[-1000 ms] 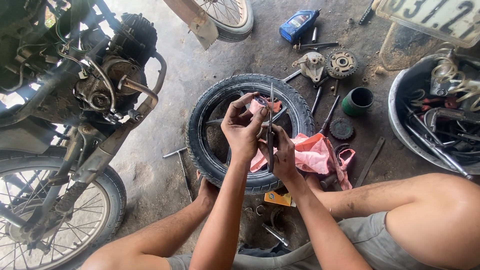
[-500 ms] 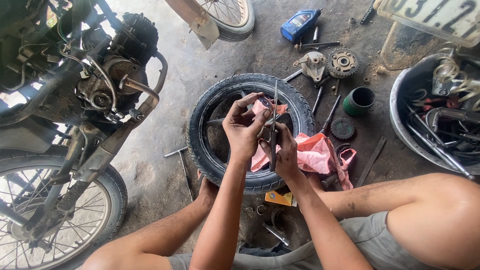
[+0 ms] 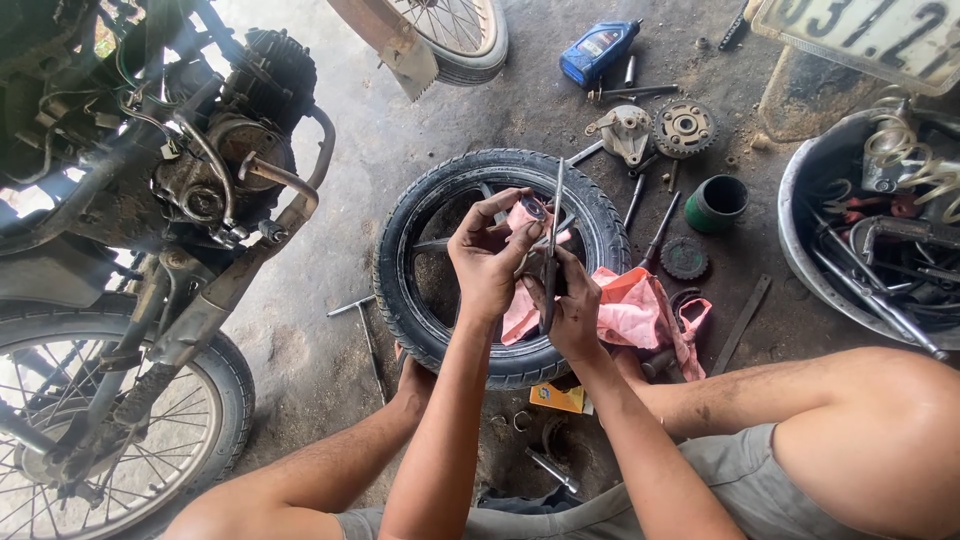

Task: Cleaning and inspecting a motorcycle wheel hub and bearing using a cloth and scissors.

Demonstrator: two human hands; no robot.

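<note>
Left hand [image 3: 490,262] fingers pinch a small round part; right hand [image 3: 572,312] grips scissors [image 3: 552,245].

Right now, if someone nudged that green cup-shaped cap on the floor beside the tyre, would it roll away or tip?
The green cap stands on its base, mouth up, so a nudge would probably slide it. It looks squat and stiff, so unlikely to tip easily. Knocked onto its side, its round wall could roll toward the tyre.

Quick count: one loose tyre [image 3: 420,300] on the floor, one blue oil bottle [image 3: 598,50], one green cup [image 3: 716,203], two sprocket-like discs [image 3: 685,128], one pink rag [image 3: 635,310], one metal basin [image 3: 800,240].
</note>
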